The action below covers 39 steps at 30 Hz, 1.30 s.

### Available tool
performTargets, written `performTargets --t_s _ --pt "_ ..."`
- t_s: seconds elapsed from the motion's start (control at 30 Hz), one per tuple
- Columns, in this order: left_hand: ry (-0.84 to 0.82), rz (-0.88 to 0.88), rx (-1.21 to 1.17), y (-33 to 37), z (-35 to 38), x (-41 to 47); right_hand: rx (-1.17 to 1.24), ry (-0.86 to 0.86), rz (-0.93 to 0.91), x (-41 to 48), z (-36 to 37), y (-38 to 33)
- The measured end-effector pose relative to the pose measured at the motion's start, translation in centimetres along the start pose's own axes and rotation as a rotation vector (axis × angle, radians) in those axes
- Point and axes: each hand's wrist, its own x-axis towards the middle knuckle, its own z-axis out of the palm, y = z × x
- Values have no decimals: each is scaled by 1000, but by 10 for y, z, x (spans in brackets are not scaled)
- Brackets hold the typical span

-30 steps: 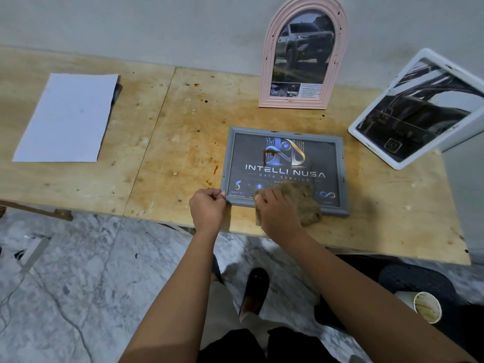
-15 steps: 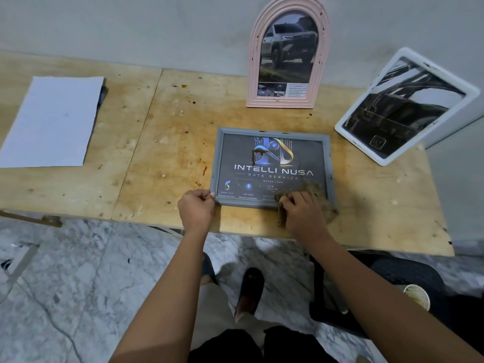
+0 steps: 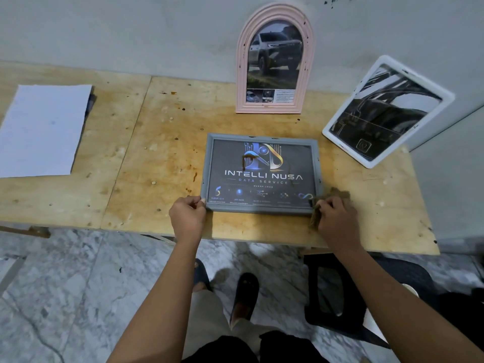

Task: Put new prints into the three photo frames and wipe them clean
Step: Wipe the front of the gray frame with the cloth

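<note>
Nearest me, my left hand (image 3: 187, 214) is pinched on the near left corner of the grey frame (image 3: 262, 174), pinning it flat on the table (image 3: 162, 158), while my right hand (image 3: 336, 221) is closed around the brown cloth (image 3: 337, 196) at the frame's near right corner. I judge this is the wiping step on the last frame. Between my hands the print shows clear, but a brown smear (image 3: 246, 161) sits on the glass ahead of my left hand, so the next pass should carry the cloth up there. Beyond, the pink arched frame (image 3: 275, 58) leans on the wall; past my right hand stands the white frame (image 3: 387, 111).
</note>
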Motion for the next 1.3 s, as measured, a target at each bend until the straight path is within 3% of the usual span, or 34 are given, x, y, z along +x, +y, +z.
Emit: performTargets --t_s 0.13,0.2,0.4,0.5,0.63,0.7,0.8,0.93,1.07,1.3 --pt "10 58 -7 -5 1 -3 326 78 374 11 -16 4" --pt "19 75 -28 -5 2 -6 470 166 468 19 -22 -8" --pt "24 130 -41 -7 2 -10 669 240 2 42 -13 -92" --pt "7 150 -56 -10 -1 -8 715 141 -194 57 -5 -142" --pt "6 166 -60 -12 -1 -3 598 -133 -469 73 23 -187" --pt "0 162 -60 -13 -1 -1 548 -189 -567 76 40 -191" --pt "6 158 -66 -16 0 2 597 -202 -567 78 53 -189" --pt "9 172 -71 -17 2 3 698 -97 -610 88 60 -193" --pt "16 220 -78 -20 1 2 600 -44 -624 99 62 -195" --pt "-16 231 -112 -22 -1 0 551 -28 -338 137 63 -215"
